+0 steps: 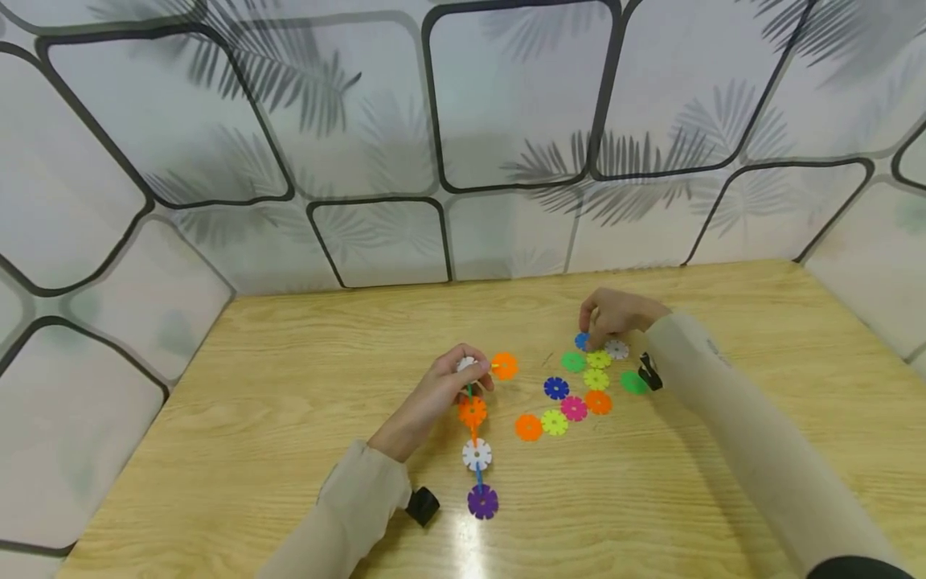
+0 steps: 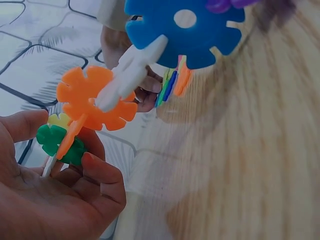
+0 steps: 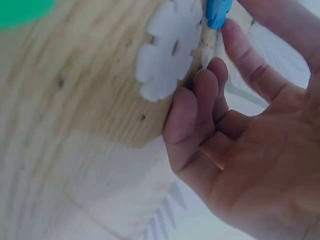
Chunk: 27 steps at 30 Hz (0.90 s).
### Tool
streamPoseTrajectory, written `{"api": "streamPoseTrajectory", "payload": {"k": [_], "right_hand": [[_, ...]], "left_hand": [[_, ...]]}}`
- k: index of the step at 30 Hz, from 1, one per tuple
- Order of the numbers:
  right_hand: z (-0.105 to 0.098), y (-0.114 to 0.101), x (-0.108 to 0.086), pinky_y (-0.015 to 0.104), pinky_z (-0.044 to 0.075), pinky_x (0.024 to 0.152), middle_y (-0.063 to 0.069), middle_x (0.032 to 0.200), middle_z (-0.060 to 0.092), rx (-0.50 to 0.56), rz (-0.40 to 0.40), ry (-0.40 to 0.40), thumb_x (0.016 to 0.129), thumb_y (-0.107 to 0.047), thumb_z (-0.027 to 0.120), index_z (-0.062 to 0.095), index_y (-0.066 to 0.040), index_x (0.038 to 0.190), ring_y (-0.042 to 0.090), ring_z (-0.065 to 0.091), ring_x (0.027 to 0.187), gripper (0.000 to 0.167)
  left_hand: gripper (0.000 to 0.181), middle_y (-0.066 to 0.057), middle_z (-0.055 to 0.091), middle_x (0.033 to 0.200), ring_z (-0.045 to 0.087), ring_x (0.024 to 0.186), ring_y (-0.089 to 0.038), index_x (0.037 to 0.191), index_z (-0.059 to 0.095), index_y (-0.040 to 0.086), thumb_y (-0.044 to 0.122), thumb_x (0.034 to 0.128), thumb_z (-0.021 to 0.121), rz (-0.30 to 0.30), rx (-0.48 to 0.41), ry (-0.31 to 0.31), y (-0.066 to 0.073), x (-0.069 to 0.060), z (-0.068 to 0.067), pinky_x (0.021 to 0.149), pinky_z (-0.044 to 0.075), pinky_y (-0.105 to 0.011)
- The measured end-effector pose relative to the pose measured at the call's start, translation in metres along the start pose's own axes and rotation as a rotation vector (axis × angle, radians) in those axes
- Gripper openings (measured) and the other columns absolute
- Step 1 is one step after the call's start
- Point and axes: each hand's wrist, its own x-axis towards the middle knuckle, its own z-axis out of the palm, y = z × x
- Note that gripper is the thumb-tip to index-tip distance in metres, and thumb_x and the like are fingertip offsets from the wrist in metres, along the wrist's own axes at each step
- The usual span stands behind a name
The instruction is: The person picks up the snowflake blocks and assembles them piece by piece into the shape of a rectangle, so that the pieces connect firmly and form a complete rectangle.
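Observation:
My left hand (image 1: pixel 444 378) holds a chain of slotted plastic flower discs by its white disc (image 1: pixel 466 366). From there it runs down through a green disc (image 2: pixel 52 140), an orange disc (image 1: pixel 473 412), a white disc (image 1: pixel 477 455) and a blue disc (image 2: pixel 150 32) to a purple disc (image 1: pixel 482 503). An orange disc (image 1: pixel 504 366) sticks out right of the hand on a yellow disc. At the far right, my right hand (image 1: pixel 615 312) pinches a loose blue disc (image 3: pixel 218 12) at the table, its other fingers curled beside a white disc (image 3: pixel 172 50).
Loose discs lie on the wooden table (image 1: pixel 289 386) between the hands: green (image 1: pixel 574 362), yellow (image 1: pixel 596 379), dark blue (image 1: pixel 556 388), pink (image 1: pixel 574 408) and orange (image 1: pixel 529 428). Another green disc (image 1: pixel 633 382) lies by the right wrist. A patterned wall (image 1: pixel 383 241) borders the table's back edge.

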Motion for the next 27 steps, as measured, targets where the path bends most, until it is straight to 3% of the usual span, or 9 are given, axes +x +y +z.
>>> {"api": "streamPoseTrajectory", "payload": {"k": [10,17,27], "right_hand": [[0.002,-0.003,0.000,0.027,0.037,0.059,0.003,0.068,0.048,0.006,0.003,0.036,0.084,-0.001,0.078,0.058,0.001,0.088,0.013,0.042,0.060,0.020],[-0.004,0.000,-0.004,0.026,0.043,0.059,0.007,0.077,0.051,0.005,-0.040,0.045,0.083,0.007,0.072,0.054,-0.002,0.081,0.014,0.048,0.064,0.020],[-0.001,0.005,-0.013,0.038,0.058,0.067,0.006,0.072,0.051,0.203,-0.187,0.192,0.089,0.007,0.068,0.056,0.005,0.092,0.024,0.060,0.067,0.012]], "left_hand": [[0.016,-0.010,0.065,0.102,0.057,0.090,-0.024,0.109,0.056,0.007,0.022,0.1049,0.054,-0.023,0.005,0.060,0.000,0.001,0.001,0.075,0.039,-0.030],[0.018,-0.009,0.067,0.106,0.056,0.085,-0.019,0.111,0.057,0.005,0.023,0.1050,0.054,-0.032,0.002,0.036,0.000,0.000,0.002,0.073,0.040,-0.029],[0.019,-0.006,0.067,0.103,0.058,0.085,-0.021,0.112,0.057,0.007,0.025,0.1045,0.055,-0.005,-0.018,0.010,0.001,0.000,0.001,0.075,0.040,-0.032]]}}
